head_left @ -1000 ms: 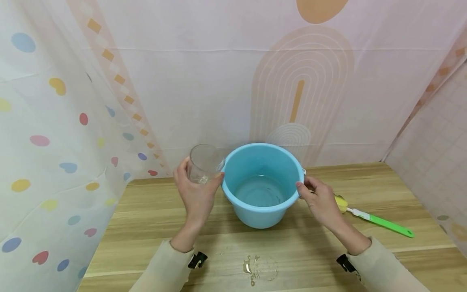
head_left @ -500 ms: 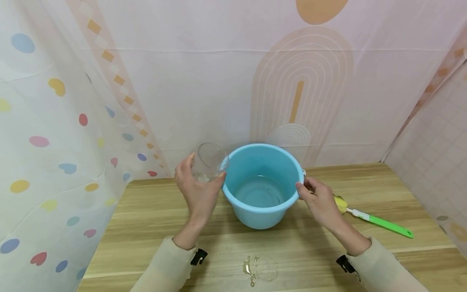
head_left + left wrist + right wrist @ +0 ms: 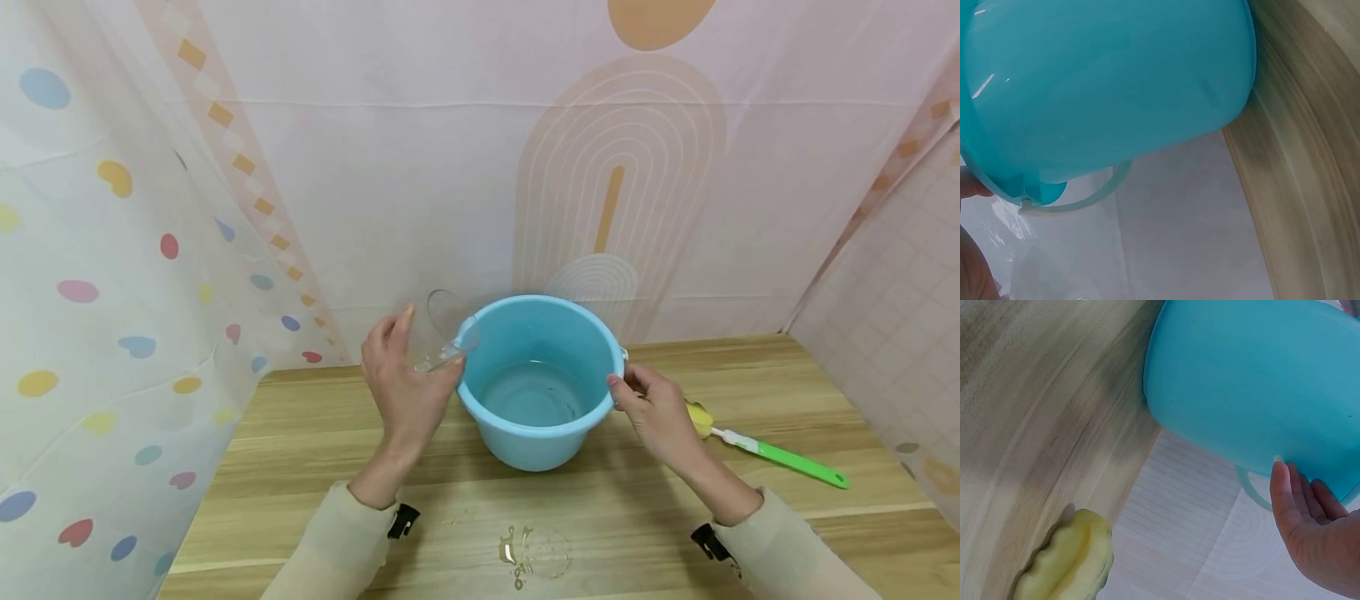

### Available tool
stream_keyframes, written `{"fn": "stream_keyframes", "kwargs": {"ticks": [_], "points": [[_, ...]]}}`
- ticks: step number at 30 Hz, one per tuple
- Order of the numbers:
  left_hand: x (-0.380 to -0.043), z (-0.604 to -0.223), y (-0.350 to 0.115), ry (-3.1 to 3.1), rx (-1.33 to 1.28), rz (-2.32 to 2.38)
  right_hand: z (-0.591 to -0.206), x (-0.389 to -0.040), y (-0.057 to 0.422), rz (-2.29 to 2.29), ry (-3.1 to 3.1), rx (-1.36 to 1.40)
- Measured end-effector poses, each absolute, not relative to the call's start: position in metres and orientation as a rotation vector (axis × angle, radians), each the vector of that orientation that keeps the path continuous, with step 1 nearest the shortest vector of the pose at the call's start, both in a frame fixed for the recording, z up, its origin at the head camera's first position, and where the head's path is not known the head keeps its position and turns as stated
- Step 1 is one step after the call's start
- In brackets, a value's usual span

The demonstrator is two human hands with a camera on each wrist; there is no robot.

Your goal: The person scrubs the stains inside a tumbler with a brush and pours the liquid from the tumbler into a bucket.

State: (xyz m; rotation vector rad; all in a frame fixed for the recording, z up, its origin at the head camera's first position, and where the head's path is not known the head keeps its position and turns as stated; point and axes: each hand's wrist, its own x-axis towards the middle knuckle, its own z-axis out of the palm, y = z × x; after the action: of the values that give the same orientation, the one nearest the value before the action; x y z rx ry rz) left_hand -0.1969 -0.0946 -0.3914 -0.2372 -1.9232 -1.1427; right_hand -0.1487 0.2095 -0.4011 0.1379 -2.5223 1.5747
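My left hand grips a clear drinking glass at the left rim of a light blue bucket. The glass tilts, its mouth leaning right towards the bucket. Shallow water lies in the bucket, which stands upright on the table. On the opposite side, my right hand holds the bucket's rim between thumb and fingers. The right wrist view shows the fingers against the bucket's outer wall. In the left wrist view, only the edge of my left hand shows, beside the bucket's pale carrying handle.
A bottle brush with a yellow sponge head and green handle lies on the wooden table, right of the bucket. Spilled water marks the table near the front. Patterned cloth hangs behind and at both sides.
My left hand has tipped the glass further over to the right, its mouth turning towards the bucket. The right hand and bucket stay where they were.
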Motion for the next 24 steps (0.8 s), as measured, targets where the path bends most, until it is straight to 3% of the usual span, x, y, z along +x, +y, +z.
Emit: {"fn": "stream_keyframes", "kwargs": {"ticks": [24], "points": [[-0.203, -0.380, -0.096, -2.073, -0.315, -0.903, -0.403, -0.151, 0.211, 1.541, -2.527, 0.134]]}}
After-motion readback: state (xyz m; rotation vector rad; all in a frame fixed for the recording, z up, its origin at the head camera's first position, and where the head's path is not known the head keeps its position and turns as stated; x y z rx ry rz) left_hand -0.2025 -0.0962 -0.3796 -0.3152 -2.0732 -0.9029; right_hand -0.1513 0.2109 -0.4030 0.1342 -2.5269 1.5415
